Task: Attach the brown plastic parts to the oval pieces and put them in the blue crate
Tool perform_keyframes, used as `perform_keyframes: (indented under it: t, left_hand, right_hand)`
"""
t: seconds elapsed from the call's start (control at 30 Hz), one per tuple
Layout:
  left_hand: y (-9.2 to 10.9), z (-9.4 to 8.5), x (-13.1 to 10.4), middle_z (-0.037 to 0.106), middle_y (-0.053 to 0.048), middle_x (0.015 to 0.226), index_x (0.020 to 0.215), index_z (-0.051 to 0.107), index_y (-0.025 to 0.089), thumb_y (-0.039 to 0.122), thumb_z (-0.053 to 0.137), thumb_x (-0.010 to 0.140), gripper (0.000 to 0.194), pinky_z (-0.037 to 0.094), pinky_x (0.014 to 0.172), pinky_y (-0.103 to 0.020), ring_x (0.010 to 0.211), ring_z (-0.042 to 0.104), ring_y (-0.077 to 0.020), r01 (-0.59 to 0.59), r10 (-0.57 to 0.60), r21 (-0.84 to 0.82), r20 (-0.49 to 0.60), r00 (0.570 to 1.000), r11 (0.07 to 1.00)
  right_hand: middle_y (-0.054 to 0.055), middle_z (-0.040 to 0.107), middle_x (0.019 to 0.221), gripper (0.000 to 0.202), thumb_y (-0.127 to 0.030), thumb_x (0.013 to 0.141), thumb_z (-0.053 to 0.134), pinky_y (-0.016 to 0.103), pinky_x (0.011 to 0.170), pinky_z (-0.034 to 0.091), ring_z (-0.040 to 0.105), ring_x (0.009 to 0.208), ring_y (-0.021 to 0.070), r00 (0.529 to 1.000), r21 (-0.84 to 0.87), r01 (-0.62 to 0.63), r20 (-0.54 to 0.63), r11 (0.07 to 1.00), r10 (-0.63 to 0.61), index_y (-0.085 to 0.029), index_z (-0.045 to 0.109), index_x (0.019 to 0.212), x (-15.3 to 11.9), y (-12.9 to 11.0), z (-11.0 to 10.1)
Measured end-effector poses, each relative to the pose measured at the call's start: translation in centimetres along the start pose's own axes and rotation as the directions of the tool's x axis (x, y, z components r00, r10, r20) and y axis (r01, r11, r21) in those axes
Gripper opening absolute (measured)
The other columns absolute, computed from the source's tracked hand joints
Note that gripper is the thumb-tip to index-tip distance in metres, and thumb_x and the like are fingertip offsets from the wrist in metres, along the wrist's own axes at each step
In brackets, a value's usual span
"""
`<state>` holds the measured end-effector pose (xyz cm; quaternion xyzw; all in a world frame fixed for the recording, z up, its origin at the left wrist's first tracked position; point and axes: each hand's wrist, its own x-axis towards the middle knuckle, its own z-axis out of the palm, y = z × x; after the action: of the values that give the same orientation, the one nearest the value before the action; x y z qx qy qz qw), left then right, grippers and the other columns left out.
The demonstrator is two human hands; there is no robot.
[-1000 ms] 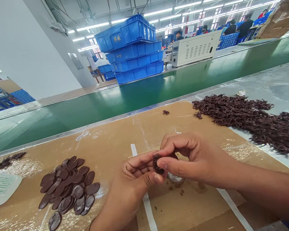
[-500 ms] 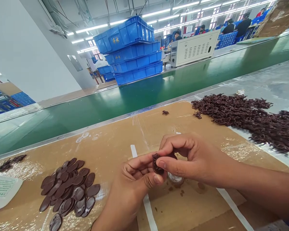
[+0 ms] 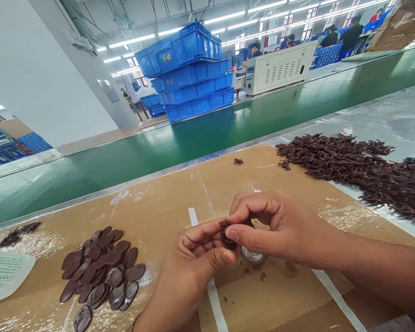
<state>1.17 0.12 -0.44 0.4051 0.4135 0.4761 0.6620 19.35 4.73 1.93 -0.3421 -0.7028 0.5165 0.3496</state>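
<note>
Between the fingertips of both hands is a small dark brown oval piece (image 3: 227,236). My left hand (image 3: 197,263) pinches it from the left, thumb below and fingers behind. From the right, my right hand (image 3: 273,226) holds its upper edge between thumb and index finger. Just behind the right fingers, a round clear object (image 3: 252,256) rests on the brown board (image 3: 166,207), partly hidden. A pile of flat brown oval pieces (image 3: 100,269) lies left of my hands. Many thin, dark, twisted pieces (image 3: 349,168) are heaped at the right.
Beyond the board runs a green conveyor belt (image 3: 200,133). Stacked blue crates (image 3: 193,74) and a pale vented machine (image 3: 280,69) stand past it. A printed sheet (image 3: 7,274) and some dark strands (image 3: 19,234) are at the left. Several people sit or stand far back.
Both hands keep nearly the same pose around the brown piece. The view has shifted very slightly, and a person now shows in the background left of the blue crates.
</note>
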Motion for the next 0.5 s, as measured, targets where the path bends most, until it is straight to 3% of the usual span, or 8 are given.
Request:
perform_keyframes:
  t: [0.5]
  left_hand:
    - [0.03, 0.07, 0.04, 0.077, -0.001, 0.085, 0.096, 0.081, 0.026, 0.026, 0.09, 0.069, 0.028, 0.053, 0.078, -0.021, 0.08, 0.066, -0.0122, 0.0, 0.0, -0.007, 0.011, 1.0, 1.0]
  right_hand:
    - [0.002, 0.065, 0.071, 0.018, -0.033, 0.082, 0.068, 0.023, 0.049, 0.04, 0.055, 0.062, 0.0118, 0.999, 0.024, 0.042, 0.008, 0.999, -0.042, -0.018, 0.07, 0.072, 0.1, 0.04, 0.05]
